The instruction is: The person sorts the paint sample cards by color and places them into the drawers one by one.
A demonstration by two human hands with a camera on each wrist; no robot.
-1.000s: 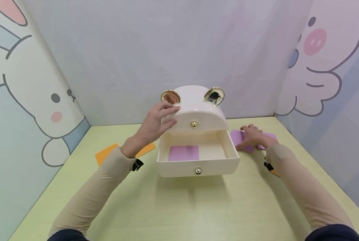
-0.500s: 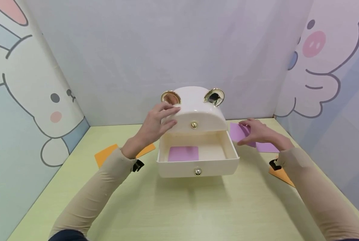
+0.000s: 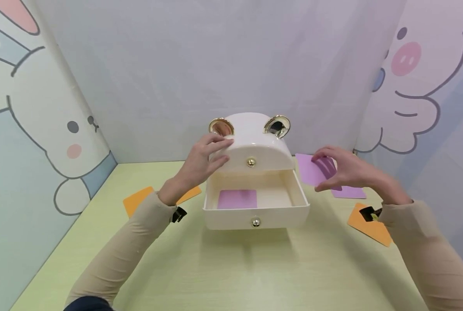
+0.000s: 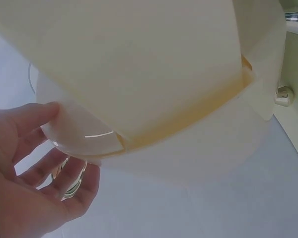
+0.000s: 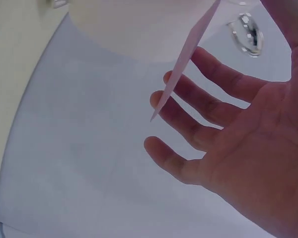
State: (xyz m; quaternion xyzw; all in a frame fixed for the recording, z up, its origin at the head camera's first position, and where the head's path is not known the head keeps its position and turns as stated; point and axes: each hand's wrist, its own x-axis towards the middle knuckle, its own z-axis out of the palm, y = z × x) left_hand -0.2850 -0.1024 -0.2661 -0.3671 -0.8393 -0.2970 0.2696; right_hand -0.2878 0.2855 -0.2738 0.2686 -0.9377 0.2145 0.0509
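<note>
A cream box (image 3: 254, 142) with gold ears stands at the back of the green table (image 3: 231, 268). Its lower drawer (image 3: 254, 212) is pulled out, and one purple card (image 3: 237, 199) lies flat inside. My left hand (image 3: 200, 162) rests on the box's rounded top at its left edge, fingers fairly straight. The left wrist view shows the left hand (image 4: 25, 173) against the box (image 4: 154, 74) rim. To the right of the box, my right hand (image 3: 334, 172) pinches a second purple card (image 3: 310, 169) above the table. The right wrist view shows that card (image 5: 186, 59) edge-on above the fingers (image 5: 188, 114).
Another purple card (image 3: 349, 192) lies on the table under the right hand. An orange card (image 3: 371, 229) lies by the right wrist and another orange card (image 3: 138, 199) behind the left wrist. Cartoon-printed walls close in on three sides.
My right hand has picked a purple card up off the table and raised it beside the box. The left hand and the drawer have stayed where they were.
</note>
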